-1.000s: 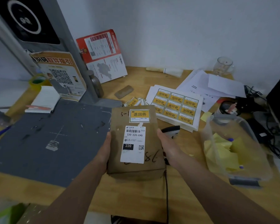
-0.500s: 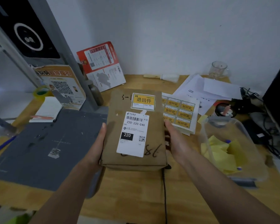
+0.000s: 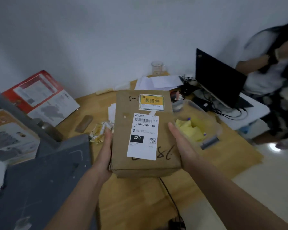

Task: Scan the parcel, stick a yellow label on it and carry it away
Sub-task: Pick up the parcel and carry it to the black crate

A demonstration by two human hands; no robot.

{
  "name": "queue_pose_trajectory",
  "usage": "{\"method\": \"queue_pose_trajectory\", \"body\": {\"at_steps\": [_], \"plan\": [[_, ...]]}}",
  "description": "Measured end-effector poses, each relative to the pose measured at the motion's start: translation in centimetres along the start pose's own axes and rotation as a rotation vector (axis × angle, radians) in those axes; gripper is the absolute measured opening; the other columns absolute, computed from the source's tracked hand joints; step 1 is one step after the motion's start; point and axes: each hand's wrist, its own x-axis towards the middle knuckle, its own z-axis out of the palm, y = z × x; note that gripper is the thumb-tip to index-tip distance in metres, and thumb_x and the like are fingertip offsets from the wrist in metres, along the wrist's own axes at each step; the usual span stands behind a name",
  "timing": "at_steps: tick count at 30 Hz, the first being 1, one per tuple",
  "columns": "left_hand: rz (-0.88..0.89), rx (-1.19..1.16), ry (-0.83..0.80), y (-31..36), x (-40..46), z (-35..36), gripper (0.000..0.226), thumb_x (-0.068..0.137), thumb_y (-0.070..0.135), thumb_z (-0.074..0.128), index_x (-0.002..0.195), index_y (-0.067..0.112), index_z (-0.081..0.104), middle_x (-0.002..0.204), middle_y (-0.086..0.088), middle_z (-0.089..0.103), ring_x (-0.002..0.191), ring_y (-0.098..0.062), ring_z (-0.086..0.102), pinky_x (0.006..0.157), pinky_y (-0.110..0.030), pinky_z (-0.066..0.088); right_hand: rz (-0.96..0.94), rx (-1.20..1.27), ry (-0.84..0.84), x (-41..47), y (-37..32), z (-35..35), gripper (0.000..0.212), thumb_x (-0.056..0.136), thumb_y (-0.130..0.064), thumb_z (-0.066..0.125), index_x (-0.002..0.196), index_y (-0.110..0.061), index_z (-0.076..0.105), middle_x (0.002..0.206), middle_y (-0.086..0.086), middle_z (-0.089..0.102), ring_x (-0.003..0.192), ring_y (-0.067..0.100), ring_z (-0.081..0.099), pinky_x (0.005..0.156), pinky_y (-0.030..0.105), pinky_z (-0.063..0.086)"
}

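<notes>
- Two bare hands hold the brown cardboard parcel [image 3: 145, 133] between them, lifted above the wooden counter [image 3: 231, 155] near its middle.
- The left hand [image 3: 105, 150] presses flat against the parcel's left side, fingers stretched along that side and the thumb hidden from view.
- The right hand [image 3: 183, 143] presses against the right side in the same way, fingers pointing toward the far edge.
- Neither hand is clenched; both are open palms clamping the box.
- A yellow label [image 3: 151, 102] is stuck on the parcel's top face at its far right corner, just beyond a white shipping label [image 3: 143, 136] that carries a barcode, "220-220-C40", a black "220" block and a small QR code.
- Black handwritten marks sit on the cardboard to the left of the yellow label and beside the white label's near right corner.
- A clear plastic tub [image 3: 199, 123] with yellow paper scraps in it stands on the counter just right of the right hand.
- Loose cut yellow labels [image 3: 99, 131] lie on the counter just left of the parcel, near the left fingertips.
- A grey mat [image 3: 45, 176] covers the counter's near left part.
- A red and white leaflet [image 3: 40, 95] leans against the wall at the far left.
- White papers [image 3: 160, 81] and a glass [image 3: 156, 67] sit at the far edge; a dark monitor [image 3: 218, 77] stands at the right end.
- Another person [image 3: 273, 55], blurred, is at the far right beyond the monitor.
</notes>
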Motion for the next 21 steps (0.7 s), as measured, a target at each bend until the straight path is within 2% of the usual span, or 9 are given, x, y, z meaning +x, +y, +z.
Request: {"method": "queue_pose_trajectory", "body": {"at_steps": [2, 6, 9, 10, 12, 14, 17, 20, 21], "plan": [[0.009, 0.080, -0.087, -0.1, 0.3, 0.3, 0.070, 0.076, 0.075, 0.024, 0.112, 0.033, 0.067, 0.104, -0.001, 0.076, 0.093, -0.017, 0.072, 0.069, -0.032, 0.055, -0.001, 0.059, 0.060, -1.8, 0.8, -0.6, 0.034, 0.090, -0.048, 0.053, 0.113, -0.026, 0.065, 0.097, 0.000, 0.077, 0.084, 0.017, 0.073, 0.071, 0.032, 0.057], [-0.014, 0.196, -0.242, -0.5, 0.5, 2.7, 0.058, 0.086, 0.067, 0.022, 0.108, 0.037, 0.066, 0.097, 0.005, 0.077, 0.085, -0.010, 0.073, 0.074, -0.034, 0.052, -0.033, 0.148, 0.177, -4.9, 2.1, -2.8, 0.045, 0.091, -0.052, 0.048, 0.117, -0.019, 0.065, 0.103, 0.006, 0.077, 0.093, 0.024, 0.072, 0.084, 0.040, 0.056], [-0.029, 0.230, -0.322, -0.7, 0.3, 5.6, 0.062, 0.079, 0.071, 0.030, 0.116, 0.036, 0.065, 0.108, 0.001, 0.075, 0.098, -0.018, 0.070, 0.086, -0.041, 0.051, -0.052, 0.188, 0.290, -7.5, 1.9, -5.2, 0.045, 0.089, -0.056, 0.049, 0.112, -0.021, 0.067, 0.096, 0.004, 0.078, 0.088, 0.022, 0.073, 0.079, 0.037, 0.057], [-0.033, 0.242, -0.345, -1.0, 0.4, 6.7, 0.062, 0.078, 0.072, 0.032, 0.117, 0.036, 0.064, 0.110, -0.001, 0.074, 0.101, -0.021, 0.068, 0.088, -0.041, 0.051, -0.057, 0.205, 0.331, -8.5, 1.8, -6.1, 0.046, 0.087, -0.058, 0.050, 0.112, -0.022, 0.067, 0.096, 0.004, 0.078, 0.089, 0.022, 0.073, 0.082, 0.038, 0.056], [-0.058, 0.279, -0.378, -1.4, 0.2, 9.3, 0.054, 0.083, 0.068, 0.032, 0.105, 0.035, 0.069, 0.101, 0.000, 0.077, 0.095, -0.019, 0.070, 0.082, -0.038, 0.052, -0.066, 0.237, 0.403, -10.3, 1.6, -7.9, 0.052, 0.084, -0.062, 0.052, 0.117, -0.023, 0.066, 0.104, 0.005, 0.076, 0.098, 0.026, 0.071, 0.092, 0.043, 0.053], [-0.109, 0.307, -0.485, -1.8, -0.3, 12.3, 0.055, 0.088, 0.064, 0.029, 0.094, 0.031, 0.072, 0.090, 0.000, 0.078, 0.083, -0.016, 0.073, 0.076, -0.036, 0.053, -0.103, 0.278, 0.462, -12.7, 1.3, -9.8, 0.052, 0.086, -0.061, 0.050, 0.120, -0.024, 0.065, 0.109, 0.006, 0.075, 0.102, 0.026, 0.070, 0.093, 0.043, 0.053], [-0.138, 0.356, -0.626, -2.9, -1.3, 17.5, 0.064, 0.080, 0.071, 0.037, 0.111, 0.025, 0.070, 0.104, -0.005, 0.076, 0.094, -0.022, 0.072, 0.087, -0.042, 0.054, -0.169, 0.348, 0.555, -17.1, 0.8, -13.0, 0.047, 0.091, -0.055, 0.045, 0.118, -0.023, 0.065, 0.108, 0.006, 0.075, 0.099, 0.024, 0.072, 0.085, 0.038, 0.056], [-0.139, 0.376, -0.741, -4.8, -3.5, 23.6, 0.055, 0.091, 0.057, 0.030, 0.106, 0.021, 0.068, 0.096, -0.004, 0.077, 0.080, -0.015, 0.074, 0.070, -0.032, 0.059, -0.205, 0.410, 0.691, -22.3, 1.1, -16.9, 0.046, 0.090, -0.055, 0.046, 0.115, -0.022, 0.067, 0.105, 0.007, 0.076, 0.096, 0.025, 0.073, 0.085, 0.039, 0.055], [-0.147, 0.403, -0.787, -5.9, -4.4, 25.6, 0.054, 0.093, 0.055, 0.029, 0.106, 0.019, 0.068, 0.094, -0.005, 0.078, 0.078, -0.015, 0.074, 0.068, -0.030, 0.059, -0.215, 0.438, 0.747, -24.1, 1.4, -18.2, 0.045, 0.090, -0.055, 0.047, 0.113, -0.022, 0.068, 0.104, 0.007, 0.076, 0.095, 0.025, 0.073, 0.084, 0.039, 0.056]]}}
